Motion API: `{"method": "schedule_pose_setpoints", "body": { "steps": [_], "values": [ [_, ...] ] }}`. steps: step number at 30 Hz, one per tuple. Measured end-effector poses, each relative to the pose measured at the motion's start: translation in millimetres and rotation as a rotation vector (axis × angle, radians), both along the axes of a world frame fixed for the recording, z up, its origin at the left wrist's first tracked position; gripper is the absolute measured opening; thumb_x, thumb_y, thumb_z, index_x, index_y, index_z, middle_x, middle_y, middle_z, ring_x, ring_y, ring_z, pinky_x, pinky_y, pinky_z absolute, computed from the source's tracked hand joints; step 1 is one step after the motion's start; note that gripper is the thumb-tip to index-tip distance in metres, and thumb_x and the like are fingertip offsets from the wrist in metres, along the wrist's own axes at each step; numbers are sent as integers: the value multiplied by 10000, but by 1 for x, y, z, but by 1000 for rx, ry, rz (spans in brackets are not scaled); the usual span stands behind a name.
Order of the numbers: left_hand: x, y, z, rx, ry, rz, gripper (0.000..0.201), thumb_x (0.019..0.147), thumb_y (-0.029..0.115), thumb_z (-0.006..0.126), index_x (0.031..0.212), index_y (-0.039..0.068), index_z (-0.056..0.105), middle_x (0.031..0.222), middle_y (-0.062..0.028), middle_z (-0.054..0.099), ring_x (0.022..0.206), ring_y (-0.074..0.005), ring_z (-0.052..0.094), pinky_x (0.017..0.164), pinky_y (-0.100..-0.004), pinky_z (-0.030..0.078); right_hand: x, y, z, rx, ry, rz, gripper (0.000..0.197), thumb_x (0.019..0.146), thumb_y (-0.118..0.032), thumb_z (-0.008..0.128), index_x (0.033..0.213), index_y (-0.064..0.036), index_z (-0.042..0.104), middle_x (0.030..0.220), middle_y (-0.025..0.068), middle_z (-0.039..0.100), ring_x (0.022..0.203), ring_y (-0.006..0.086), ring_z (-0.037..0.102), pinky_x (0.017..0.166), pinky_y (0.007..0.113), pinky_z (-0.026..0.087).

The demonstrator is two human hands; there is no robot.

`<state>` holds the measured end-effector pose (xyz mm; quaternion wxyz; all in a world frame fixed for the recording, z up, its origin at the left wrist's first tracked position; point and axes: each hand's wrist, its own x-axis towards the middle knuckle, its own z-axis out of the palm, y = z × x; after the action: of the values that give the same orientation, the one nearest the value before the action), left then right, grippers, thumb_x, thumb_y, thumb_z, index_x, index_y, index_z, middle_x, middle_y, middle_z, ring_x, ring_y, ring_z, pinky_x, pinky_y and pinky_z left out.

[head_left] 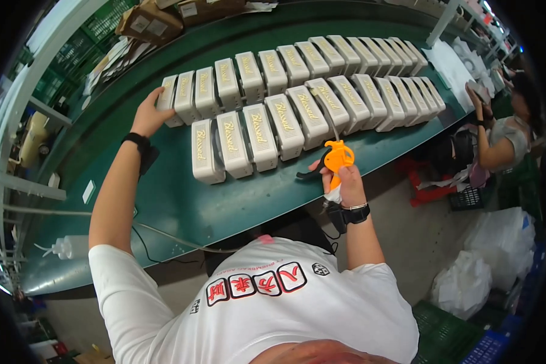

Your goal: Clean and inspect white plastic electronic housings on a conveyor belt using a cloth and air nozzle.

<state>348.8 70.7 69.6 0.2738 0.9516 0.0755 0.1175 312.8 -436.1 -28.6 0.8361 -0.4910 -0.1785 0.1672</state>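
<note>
Long green smooth worktop (236, 205) across most of the view. On it, two rows of white boxy rounded-corner units with gold lettering: back row (247, 76), front row (262, 139), both running left to right. Hands well apart. Left hand (150, 115): thumb and fingers on the leftmost back-row unit (169, 97); can't tell if it's gripping. Right hand (346, 182): clamped on an orange pistol-shaped blow gun (337, 156), near side of the front row. Black curved lever (309, 175) sticks out left. Thin nozzle (335, 131) points at front row; contact unclear.
</note>
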Motion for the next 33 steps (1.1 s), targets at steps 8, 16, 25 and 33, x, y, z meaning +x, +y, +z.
{"method": "schedule_pose_setpoints", "body": {
  "steps": [8, 16, 25, 33],
  "values": [
    [-6, 19, -24, -281, -70, -42, 896, 614, 133, 833, 1415, 21, 445, 1302, -168, 590, 1198, -273, 582, 1019, -341, 455, 0, 7, 1, -12, -47, 51, 346, 948, -287, 516, 974, 43, 617, 1130, 254, 645, 584, 127, 555, 611, 253, 467],
    [-17, -15, -13, -173, -60, 105, 872, 619, 102, 854, 1389, 4, 457, 1256, -148, 623, 1164, -262, 600, 1004, -345, 472, 0, 5, -1, -15, -50, 45, 356, 935, -306, 549, 982, 39, 620, 1133, 249, 644, 589, 123, 557, 626, 247, 469],
    [-33, -10, -26, -490, -147, -46, 842, 678, 65, 861, 1396, -52, 436, 1264, -164, 621, 1141, -242, 620, 976, -344, 503, 2, 7, 5, -58, -35, 35, 404, 925, -367, 583, 965, 34, 617, 1112, 243, 643, 572, 122, 559, 603, 243, 468],
    [-29, -33, -21, -540, -99, -40, 793, 739, -20, 798, 1432, -31, 413, 1286, -131, 611, 1155, -214, 610, 994, -343, 494, 2, 6, 3, -72, -15, 26, 428, 919, -387, 597, 954, 39, 616, 1103, 261, 639, 556, 129, 563, 585, 245, 467]
  ]
}}
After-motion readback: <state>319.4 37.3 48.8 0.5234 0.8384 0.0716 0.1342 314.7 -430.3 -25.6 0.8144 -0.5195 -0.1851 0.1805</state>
